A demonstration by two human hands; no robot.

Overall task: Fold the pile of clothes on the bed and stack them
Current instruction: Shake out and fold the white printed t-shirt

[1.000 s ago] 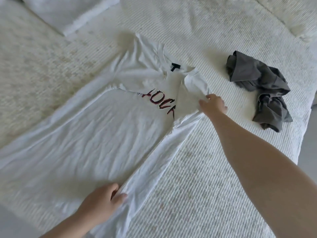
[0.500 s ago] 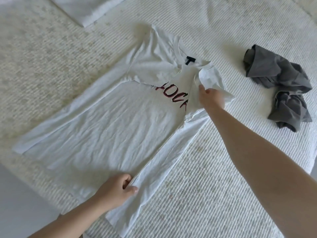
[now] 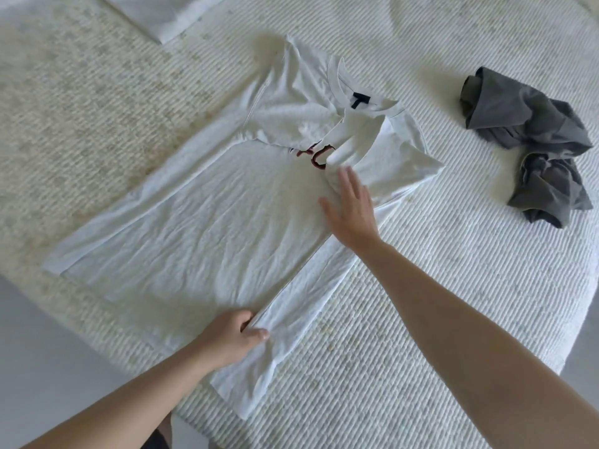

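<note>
A white T-shirt point(image 3: 201, 228) lies spread flat and diagonal across the bed point(image 3: 437, 319), its collar toward the far side and its hem toward the near-left edge. Both long sides are folded inward, and a sleeve is turned over the chest so that only part of the dark red lettering point(image 3: 316, 155) shows. The left hand point(image 3: 231, 340) pinches the folded edge of the shirt near the hem, thumb on top and fingers curled under the cloth. The right hand point(image 3: 351, 210) rests flat on the shirt just below the lettering, fingers straight and spread, holding nothing. A crumpled grey garment point(image 3: 531, 137) sits well apart on the right side of the bed. A folded white cloth point(image 3: 165, 14) lies at the far edge
</note>
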